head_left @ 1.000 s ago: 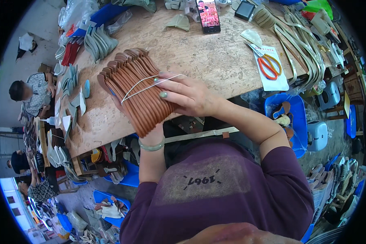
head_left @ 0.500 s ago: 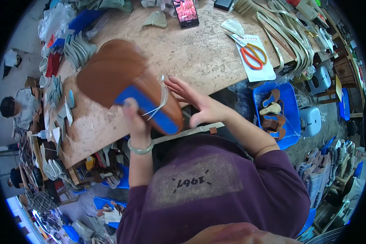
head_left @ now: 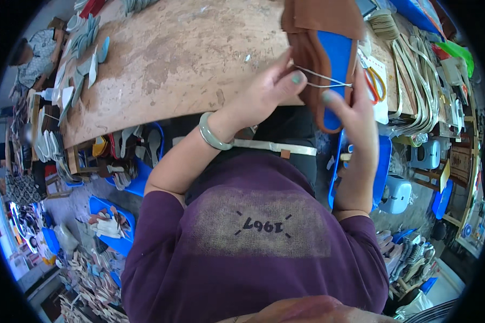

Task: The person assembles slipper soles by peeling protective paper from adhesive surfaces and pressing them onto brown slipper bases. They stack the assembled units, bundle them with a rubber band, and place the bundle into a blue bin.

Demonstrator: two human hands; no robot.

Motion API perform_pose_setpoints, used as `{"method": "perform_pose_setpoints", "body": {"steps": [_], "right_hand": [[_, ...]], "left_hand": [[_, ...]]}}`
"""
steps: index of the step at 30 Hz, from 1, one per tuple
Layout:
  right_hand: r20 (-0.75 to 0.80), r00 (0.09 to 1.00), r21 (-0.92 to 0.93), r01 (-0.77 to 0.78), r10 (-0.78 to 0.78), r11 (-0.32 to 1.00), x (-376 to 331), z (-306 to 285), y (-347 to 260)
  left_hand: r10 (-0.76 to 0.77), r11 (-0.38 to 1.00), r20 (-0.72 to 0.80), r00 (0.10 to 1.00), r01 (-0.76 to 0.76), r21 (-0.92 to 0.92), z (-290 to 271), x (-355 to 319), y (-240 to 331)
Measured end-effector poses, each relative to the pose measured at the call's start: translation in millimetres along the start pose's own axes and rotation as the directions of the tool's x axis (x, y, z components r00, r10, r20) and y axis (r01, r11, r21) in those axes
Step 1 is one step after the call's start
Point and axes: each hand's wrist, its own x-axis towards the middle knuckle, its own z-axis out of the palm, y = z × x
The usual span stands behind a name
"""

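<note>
In the head view, gripped the brown sole bundle (head_left: 311,54) at 1 o'clock, over the table's (head_left: 199,59) near edge, with the right hand (head_left: 357,113), and pressed that thumb onto the blue strip (head_left: 334,56)! Had the white band (head_left: 344,84) strung crosswise over it. Had the left hand (head_left: 272,89) half-curled at the bundle's 9 o'clock side; could not tell whether pinched on the band. Wore a pale bangle (head_left: 213,133) there. Saw scissors (head_left: 383,89) and straps (head_left: 407,75) toward 3 o'clock, and a blue basket (head_left: 381,164) at 5, behind the right forearm.
</note>
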Motion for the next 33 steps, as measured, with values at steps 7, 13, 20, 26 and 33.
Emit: {"method": "perform_pose_setpoints", "body": {"steps": [7, 13, 20, 26, 33], "right_hand": [[-0.177, 0.981, -0.126, -0.104, 0.081, 0.987, 20, -47, 40], [-0.395, 0.906, -0.163, 0.095, -0.153, 0.982, 3, -36, 37], [-0.289, 0.937, -0.476, 0.037, -0.197, 0.879, -85, -29, 130], [0.464, 0.867, -0.584, 0.455, -0.184, 0.672, -138, 42, 179], [-0.022, 0.995, -0.312, 0.085, -0.097, 0.946, -137, 17, 182]], "left_hand": [[-0.216, 0.798, -0.004, 0.976, 0.179, 0.576, -40, -74, 19], [-0.192, 0.263, 0.119, 0.974, -0.066, 0.963, -91, -170, -102], [-0.208, 0.272, -0.026, 0.978, 0.083, 0.959, -116, -193, -139], [-0.322, 0.448, -0.034, 0.946, 0.184, 0.875, -114, -185, -115], [-0.266, 0.736, -0.052, 0.963, 0.238, 0.634, -103, -189, -61]]}}
